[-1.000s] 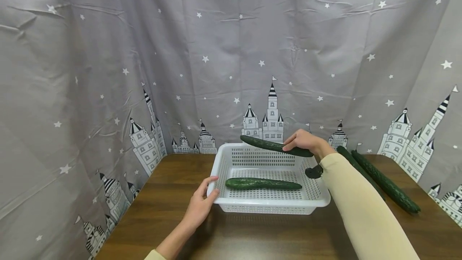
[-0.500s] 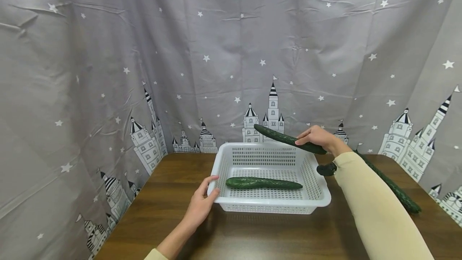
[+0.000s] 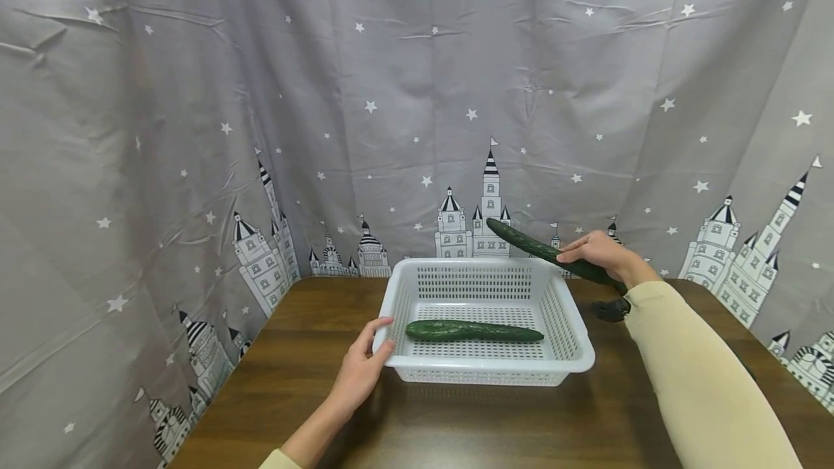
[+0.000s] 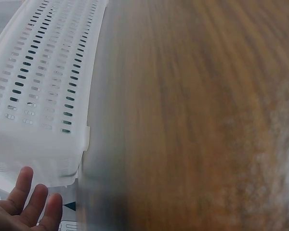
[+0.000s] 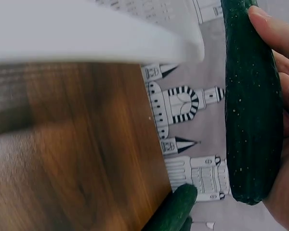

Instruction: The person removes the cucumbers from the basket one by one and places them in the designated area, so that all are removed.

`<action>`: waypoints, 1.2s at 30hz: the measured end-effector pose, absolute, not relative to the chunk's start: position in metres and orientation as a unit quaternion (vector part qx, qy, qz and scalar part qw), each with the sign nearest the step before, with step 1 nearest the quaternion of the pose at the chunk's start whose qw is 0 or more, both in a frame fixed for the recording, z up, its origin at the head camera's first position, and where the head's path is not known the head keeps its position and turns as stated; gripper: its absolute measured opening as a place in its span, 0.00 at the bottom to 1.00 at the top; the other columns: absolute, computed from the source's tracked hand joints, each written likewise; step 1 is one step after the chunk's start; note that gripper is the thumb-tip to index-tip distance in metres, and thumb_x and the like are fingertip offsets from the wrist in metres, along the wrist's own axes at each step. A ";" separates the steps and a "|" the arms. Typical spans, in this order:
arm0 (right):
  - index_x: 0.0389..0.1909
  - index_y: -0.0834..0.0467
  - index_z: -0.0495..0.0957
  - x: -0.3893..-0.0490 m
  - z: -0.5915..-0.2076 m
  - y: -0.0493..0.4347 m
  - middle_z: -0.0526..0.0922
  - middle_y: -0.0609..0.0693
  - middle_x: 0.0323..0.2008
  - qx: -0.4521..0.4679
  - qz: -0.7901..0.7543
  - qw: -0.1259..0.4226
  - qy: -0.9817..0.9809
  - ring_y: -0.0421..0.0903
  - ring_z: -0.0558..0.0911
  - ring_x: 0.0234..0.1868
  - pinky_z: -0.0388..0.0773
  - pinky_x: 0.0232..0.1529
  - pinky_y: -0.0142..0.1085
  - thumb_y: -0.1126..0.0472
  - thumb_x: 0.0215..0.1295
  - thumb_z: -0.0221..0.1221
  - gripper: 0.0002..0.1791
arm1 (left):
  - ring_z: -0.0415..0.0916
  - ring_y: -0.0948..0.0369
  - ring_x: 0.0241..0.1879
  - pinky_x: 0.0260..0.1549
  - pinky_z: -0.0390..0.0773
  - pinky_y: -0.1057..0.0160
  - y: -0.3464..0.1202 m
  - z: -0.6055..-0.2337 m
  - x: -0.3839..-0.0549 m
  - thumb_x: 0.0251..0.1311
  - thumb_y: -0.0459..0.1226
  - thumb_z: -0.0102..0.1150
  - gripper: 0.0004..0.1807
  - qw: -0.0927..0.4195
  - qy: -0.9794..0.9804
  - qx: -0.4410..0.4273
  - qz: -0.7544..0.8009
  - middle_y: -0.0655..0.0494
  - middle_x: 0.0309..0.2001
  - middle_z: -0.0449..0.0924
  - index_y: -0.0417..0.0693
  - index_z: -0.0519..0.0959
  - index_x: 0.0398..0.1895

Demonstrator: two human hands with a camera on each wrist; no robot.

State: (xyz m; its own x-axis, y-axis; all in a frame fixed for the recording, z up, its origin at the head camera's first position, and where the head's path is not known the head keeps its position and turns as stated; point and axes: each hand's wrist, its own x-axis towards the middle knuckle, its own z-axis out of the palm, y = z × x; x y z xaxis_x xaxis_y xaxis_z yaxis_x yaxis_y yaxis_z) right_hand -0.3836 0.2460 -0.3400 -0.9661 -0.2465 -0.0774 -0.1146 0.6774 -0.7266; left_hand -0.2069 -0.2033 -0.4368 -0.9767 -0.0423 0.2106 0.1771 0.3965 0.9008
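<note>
A white perforated plastic basket (image 3: 485,365) stands on the table, and one dark green cucumber (image 3: 474,331) lies lengthwise inside it. My left hand (image 3: 360,364) holds the basket's left rim, thumb and fingertips at the edge; in the left wrist view several of its fingers (image 4: 34,204) reach beside the basket's end wall. My right hand (image 3: 596,253) grips a second long cucumber (image 3: 528,243) near its right end. That cucumber hangs tilted, far tip upward, above the basket's back right corner. In the right wrist view the thumb presses along the held cucumber (image 5: 253,110).
Another cucumber (image 5: 173,211) lies at the table's edge in the right wrist view, with part of one more beside it; my right sleeve mostly hides them in the head view. A grey castle-print curtain (image 3: 391,129) hangs behind the brown wooden table (image 3: 313,317).
My right hand has moved right with the cucumber, away from over the basket's middle, and the cucumber's far tip has risen. The left hand and basket stay put.
</note>
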 end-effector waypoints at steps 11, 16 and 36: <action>0.64 0.71 0.73 -0.375 -0.348 0.274 0.62 0.72 0.71 -0.081 -0.405 0.087 0.907 0.74 0.52 0.74 0.55 0.69 0.65 0.48 0.67 0.63 0.35 | 0.77 0.59 0.43 0.43 0.73 0.60 -0.204 -0.438 -0.210 0.69 0.37 0.57 0.22 0.101 -0.835 -0.038 -0.539 0.45 0.45 0.84 0.56 0.73 0.65; 0.63 0.72 0.73 -0.371 -0.358 0.284 0.64 0.72 0.70 -0.062 -0.414 0.076 0.905 0.73 0.54 0.74 0.56 0.69 0.64 0.49 0.67 0.63 0.34 | 0.78 0.58 0.43 0.43 0.73 0.60 -0.204 -0.440 -0.211 0.69 0.37 0.57 0.21 0.100 -0.836 -0.036 -0.538 0.46 0.45 0.83 0.56 0.73 0.65; 0.57 0.77 0.74 -0.351 -0.402 0.320 0.67 0.77 0.63 0.043 -0.432 0.077 0.897 0.69 0.74 0.57 0.73 0.59 0.58 0.45 0.63 0.65 0.39 | 0.77 0.58 0.44 0.43 0.73 0.60 -0.204 -0.443 -0.213 0.70 0.38 0.57 0.21 0.101 -0.835 -0.039 -0.540 0.45 0.48 0.84 0.56 0.73 0.65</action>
